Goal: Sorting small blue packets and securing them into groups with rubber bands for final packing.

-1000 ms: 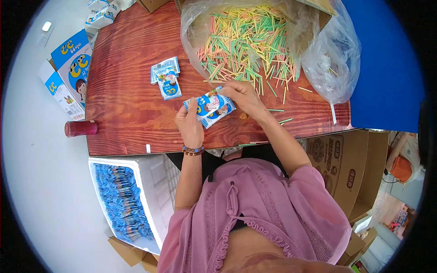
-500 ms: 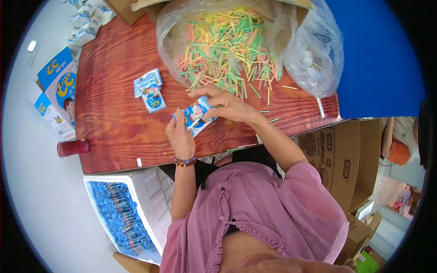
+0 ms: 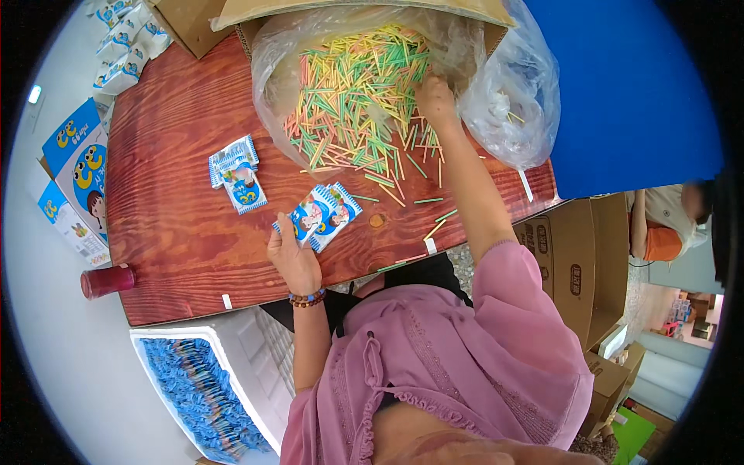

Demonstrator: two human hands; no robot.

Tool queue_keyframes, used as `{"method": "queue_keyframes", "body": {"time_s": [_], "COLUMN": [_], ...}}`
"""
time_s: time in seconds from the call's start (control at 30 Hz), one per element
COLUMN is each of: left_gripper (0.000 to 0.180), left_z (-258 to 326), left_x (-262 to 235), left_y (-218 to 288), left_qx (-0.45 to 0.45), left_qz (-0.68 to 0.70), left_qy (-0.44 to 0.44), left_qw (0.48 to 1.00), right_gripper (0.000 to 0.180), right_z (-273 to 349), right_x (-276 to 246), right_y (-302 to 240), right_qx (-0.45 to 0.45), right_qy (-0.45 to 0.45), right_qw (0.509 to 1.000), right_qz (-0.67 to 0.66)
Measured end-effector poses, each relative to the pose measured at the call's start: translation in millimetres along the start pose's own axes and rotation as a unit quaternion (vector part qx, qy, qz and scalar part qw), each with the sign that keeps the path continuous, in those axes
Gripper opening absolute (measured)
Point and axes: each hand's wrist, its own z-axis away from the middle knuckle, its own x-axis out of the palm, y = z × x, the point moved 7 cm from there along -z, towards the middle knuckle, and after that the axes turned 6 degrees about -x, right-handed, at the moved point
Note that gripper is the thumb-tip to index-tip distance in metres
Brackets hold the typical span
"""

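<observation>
My left hand pinches the near-left edge of a small blue-and-white packet over the wooden table. A second, similar packet overlaps it on the right. Farther up, my right hand reaches to the right side of a heap of thin pink, yellow and green sticks. Its fingers curl down at the heap, and their tips are hidden. The heap spills out of a clear plastic bag onto the table. Left of my left hand, several more packets lie overlapping.
A cardboard box stands behind the sticks, and loose sticks lie along the table. A red jar sits at the left edge. Below it, a white foam box holds many blue packets. A large carton stands on the right.
My right hand has left the packet and moved up and away to the stick heap. My left hand keeps its grip, and two packets now show side by side by it.
</observation>
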Motion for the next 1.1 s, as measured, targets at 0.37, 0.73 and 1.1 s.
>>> {"method": "queue_keyframes", "body": {"time_s": [0.37,0.73,1.1], "left_gripper": [0.022,0.02,0.02], "left_z": [-10,-6,-3], "left_x": [-19,-18,-14], "left_y": [-9,-1,-4], "left_qx": [-0.029,-0.001,-0.009], "left_qz": [0.053,0.065,0.037], "left_qy": [-0.019,-0.051,-0.034], "left_qw": [0.998,0.997,0.999], "right_gripper": [0.059,0.046,0.07], "right_z": [-20,-20,-10], "right_x": [15,37,34], "right_y": [-25,-28,-5], "right_qx": [0.158,-0.043,0.124], "right_qy": [-0.123,-0.299,-0.255], "right_qw": [0.979,0.952,0.936], "right_qz": [0.045,0.046,-0.211]}}
